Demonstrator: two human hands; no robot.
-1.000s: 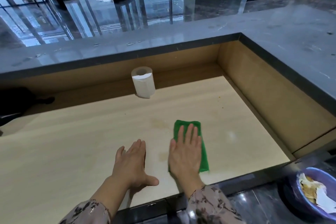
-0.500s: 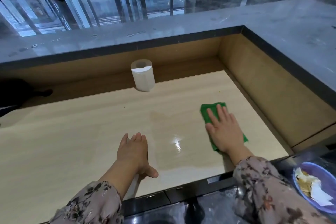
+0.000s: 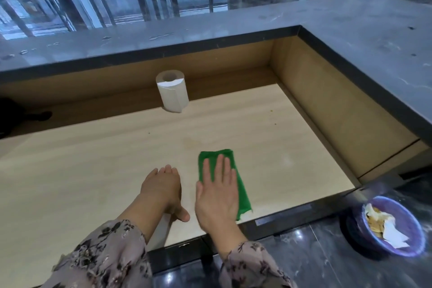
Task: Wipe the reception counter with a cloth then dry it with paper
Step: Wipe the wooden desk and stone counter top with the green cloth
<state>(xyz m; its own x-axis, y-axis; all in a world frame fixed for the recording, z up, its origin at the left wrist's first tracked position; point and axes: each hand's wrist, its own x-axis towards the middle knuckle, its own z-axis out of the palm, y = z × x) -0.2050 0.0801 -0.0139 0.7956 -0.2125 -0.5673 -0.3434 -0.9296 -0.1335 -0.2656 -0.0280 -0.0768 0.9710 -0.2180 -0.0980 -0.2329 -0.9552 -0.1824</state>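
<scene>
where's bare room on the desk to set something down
Free: the wood left of the left hand, and between the green cloth and the side wall. Crowded: near middle, where the right hand presses the cloth. Paper roll stands at back.

Single head-worn wide-angle view, facing forward and down, close above counter (image 3: 93, 170)

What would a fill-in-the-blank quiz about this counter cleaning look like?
1. The right hand presses flat on a ____ cloth.
2. The paper roll stands ____ at the back of the wooden counter.
3. The left hand rests on the counter and holds ____.
4. The purple bin of scraps sits on the floor to the person's ____.

Missing words: green; upright; nothing; right.
</scene>
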